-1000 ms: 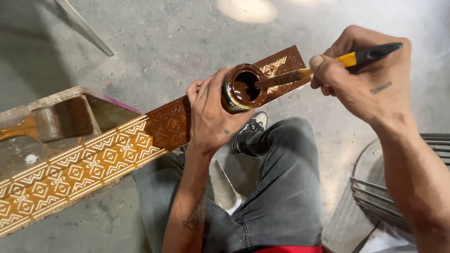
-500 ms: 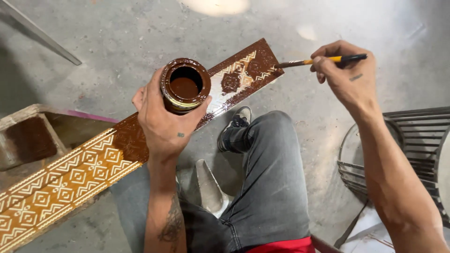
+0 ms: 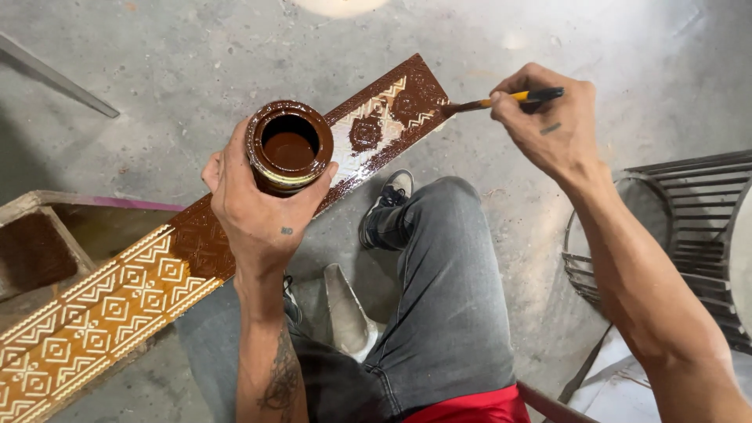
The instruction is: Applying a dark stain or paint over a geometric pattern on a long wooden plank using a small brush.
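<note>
Hands work over a long carved wooden board [image 3: 141,298] that runs from lower left up to the upper middle of the view, crossing above the person's lap. The left hand [image 3: 254,207] is wrapped around a small round jar [image 3: 288,147] of brown stain, fingers clasped on its side, holding it upright just over the board; the jar's mouth is open and its rim is smeared with the same dark liquid. The right hand [image 3: 548,125] pinches a thin brush [image 3: 501,100] with a yellow and black handle, gripped like a pen, and the bristle tip sits at the board's far end, at its right edge.

That far end of the board is dark and glossy with wet stain (pale geometric carving shows through in places), while the near stretch at lower left is a lighter orange-brown with cream diamond patterns.

Below the board are the person's legs in grey jeans [image 3: 439,313] and a dark shoe [image 3: 385,210] resting on the concrete floor [image 3: 172,63]. A wooden box [image 3: 47,235] with a stained inside lies at the left edge, partly under the board. A black wire rack [image 3: 689,227] stands at the right, well apart from the jar.
</note>
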